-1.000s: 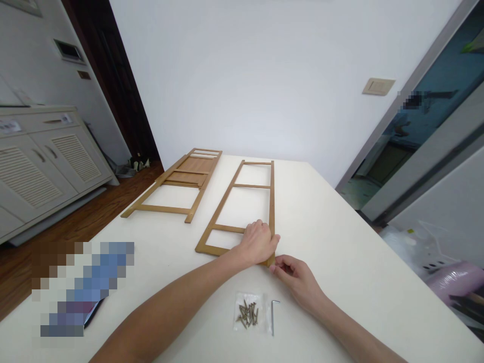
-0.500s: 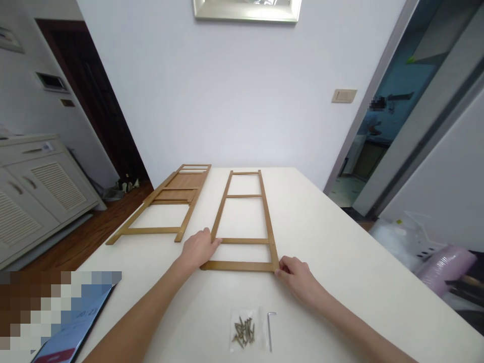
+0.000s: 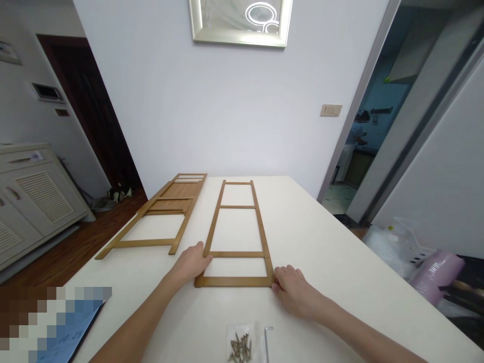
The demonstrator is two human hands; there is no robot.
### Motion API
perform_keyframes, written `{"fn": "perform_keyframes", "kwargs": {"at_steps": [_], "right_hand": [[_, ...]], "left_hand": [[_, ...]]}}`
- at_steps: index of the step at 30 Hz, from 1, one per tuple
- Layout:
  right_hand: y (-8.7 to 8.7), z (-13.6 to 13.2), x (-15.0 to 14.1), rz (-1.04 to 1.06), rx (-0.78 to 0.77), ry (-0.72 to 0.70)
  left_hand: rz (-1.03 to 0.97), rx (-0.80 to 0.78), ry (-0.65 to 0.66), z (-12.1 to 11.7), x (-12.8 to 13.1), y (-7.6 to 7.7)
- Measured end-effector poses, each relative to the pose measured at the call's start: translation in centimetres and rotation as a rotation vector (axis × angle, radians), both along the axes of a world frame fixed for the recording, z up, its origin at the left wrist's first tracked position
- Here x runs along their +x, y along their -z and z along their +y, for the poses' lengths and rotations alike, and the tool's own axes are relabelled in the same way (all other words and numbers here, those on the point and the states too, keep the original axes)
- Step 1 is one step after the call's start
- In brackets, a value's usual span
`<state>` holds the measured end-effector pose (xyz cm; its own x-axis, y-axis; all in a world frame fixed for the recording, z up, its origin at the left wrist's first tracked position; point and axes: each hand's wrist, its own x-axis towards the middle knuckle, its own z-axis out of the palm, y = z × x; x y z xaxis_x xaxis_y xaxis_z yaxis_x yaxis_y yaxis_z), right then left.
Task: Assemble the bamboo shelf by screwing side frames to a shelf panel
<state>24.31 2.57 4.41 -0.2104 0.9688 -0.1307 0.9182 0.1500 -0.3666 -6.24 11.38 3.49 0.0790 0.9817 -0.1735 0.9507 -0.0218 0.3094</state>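
Observation:
A ladder-like wooden frame (image 3: 237, 282) with several crossbars lies flat on the white table (image 3: 317, 242). My left hand (image 3: 192, 263) grips its left rail near the close end, thumb over the inner side. At the close right corner, my right hand (image 3: 293, 287) has its fingers closed on the right rail. To the left lies a second wooden frame (image 3: 145, 243), with slatted or panelled wooden pieces on its far part. Close to me are a clear plastic bag of screws (image 3: 240, 347) and an L-shaped hex key (image 3: 266, 343).
A tablet or phone screen (image 3: 75, 327), partly blurred out, sits at the table's left edge. The wall (image 3: 242, 111) rises behind the table, with a framed picture (image 3: 240, 38). A pink roll (image 3: 436, 276) and plastic wrapping are beyond the right edge. A person is in the doorway at right.
The view has tilted up and shifted slightly, so the table sits lower in it. Both hands remain on the wooden frame; the right hand's fingers wrap its corner a little more.

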Motion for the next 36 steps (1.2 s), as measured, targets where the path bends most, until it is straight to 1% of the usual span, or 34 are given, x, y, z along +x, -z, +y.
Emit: {"fn": "perform_keyframes", "kwargs": {"at_steps": [3,4,6,8,12,15,19,25,27,32,36], "right_hand": [[-0.9,1.6,0.8,0.072,-0.091,0.045],[-1.1,2.3,1.0,0.092,-0.084,0.067],[-1.1,3.3,0.9,0.1,-0.005,0.103],[-0.6,4.0,0.5,0.053,0.085,0.119],[1.5,4.1,-0.5,-0.068,0.272,0.114],[2.5,3.7,-0.4,-0.066,0.35,0.078],[2.6,3.5,-0.1,-0.016,0.337,0.064],[2.7,3.8,0.0,0.033,0.312,0.043],[2.8,3.9,0.0,0.04,0.303,0.063],[3.0,4.4,0.3,0.091,0.263,0.139],[2.8,4.7,0.4,0.147,0.228,0.221]], "left_hand": [[-0.097,-0.099,-0.009,0.1,-0.4,0.3],[-0.133,-0.152,-0.015,0.2,-0.5,0.4],[-0.189,-0.243,-0.022,0.3,-0.7,0.6],[-0.223,-0.274,-0.02,0.5,-1.0,0.9],[-0.289,-0.269,-0.007,0.8,-1.6,1.7],[-0.337,-0.289,0.007,1.2,-2.0,2.2],[-0.351,-0.296,0.009,1.4,-2.2,2.4],[-0.267,-0.299,0.013,0.8,-1.8,0.8],[-0.246,-0.29,0.016,0.6,-1.6,0.7],[-0.251,-0.229,-0.014,0.6,-1.2,1.7],[-0.331,-0.219,-0.069,0.9,-0.9,2.2]]}}
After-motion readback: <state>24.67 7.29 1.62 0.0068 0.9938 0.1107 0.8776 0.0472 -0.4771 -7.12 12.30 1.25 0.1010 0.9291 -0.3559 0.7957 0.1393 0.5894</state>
